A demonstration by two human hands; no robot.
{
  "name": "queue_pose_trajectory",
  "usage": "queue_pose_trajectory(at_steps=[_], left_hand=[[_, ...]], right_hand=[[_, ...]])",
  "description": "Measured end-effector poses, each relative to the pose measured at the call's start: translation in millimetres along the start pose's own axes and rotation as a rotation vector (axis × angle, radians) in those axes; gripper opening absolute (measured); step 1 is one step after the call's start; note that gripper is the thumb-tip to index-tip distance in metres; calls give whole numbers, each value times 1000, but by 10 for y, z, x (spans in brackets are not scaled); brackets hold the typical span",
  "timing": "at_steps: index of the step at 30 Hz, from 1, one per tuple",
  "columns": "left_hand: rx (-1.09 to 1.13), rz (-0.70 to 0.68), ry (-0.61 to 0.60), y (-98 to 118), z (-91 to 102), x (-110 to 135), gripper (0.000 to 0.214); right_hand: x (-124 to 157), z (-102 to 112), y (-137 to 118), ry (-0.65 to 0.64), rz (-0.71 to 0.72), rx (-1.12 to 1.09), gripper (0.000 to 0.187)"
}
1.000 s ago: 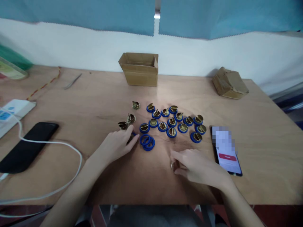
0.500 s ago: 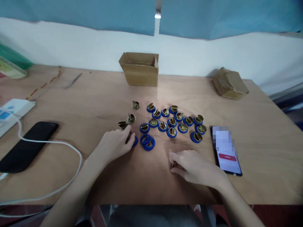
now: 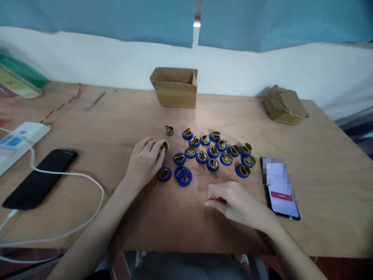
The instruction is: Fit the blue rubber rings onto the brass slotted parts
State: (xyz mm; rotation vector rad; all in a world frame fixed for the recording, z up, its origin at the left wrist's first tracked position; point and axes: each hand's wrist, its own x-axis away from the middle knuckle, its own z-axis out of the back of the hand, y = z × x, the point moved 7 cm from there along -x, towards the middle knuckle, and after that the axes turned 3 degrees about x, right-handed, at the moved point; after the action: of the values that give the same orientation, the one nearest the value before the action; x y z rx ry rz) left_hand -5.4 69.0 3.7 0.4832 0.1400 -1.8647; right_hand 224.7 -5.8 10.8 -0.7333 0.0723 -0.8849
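Brass fitting [image 3: 165,146], round, at tips of spread left hand [image 3: 145,159]; right hand [image 3: 234,201] curled, grip unclear.

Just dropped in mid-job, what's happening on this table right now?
A person is at a wooden table. The left hand reaches its fingers to a bare brass piece, beside a cluster of brass pieces fitted in blue rings; whether it grips is unclear. Two loose blue rings lie close by that hand. The right hand rests curled near a lit phone; anything inside it is hidden.
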Motion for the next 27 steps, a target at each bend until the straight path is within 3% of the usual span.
queue_pose_trajectory(at_steps=[4,8,14,21,23,27], left_hand=[[-10,34,-95,-34,-190,-46,41],[51,57,-73,-68,-223,-63,32],[364,77,258,-168,119,-46,39],[895,249,464,-197,328,63,41],[1063,303,368,-113,278,82,36],[1459,318,-24,223,79,149,28]], right_hand=[[-44,-30,-51,55,41,-37,19],[-69,-107,-81,85,64,-67,21],[-83,-68,-96,189,78,-170,19],[-57,69,-72,313,95,-320,16],[-52,59,-41,317,75,-406,17],[-47,25,-20,300,64,-611,23]])
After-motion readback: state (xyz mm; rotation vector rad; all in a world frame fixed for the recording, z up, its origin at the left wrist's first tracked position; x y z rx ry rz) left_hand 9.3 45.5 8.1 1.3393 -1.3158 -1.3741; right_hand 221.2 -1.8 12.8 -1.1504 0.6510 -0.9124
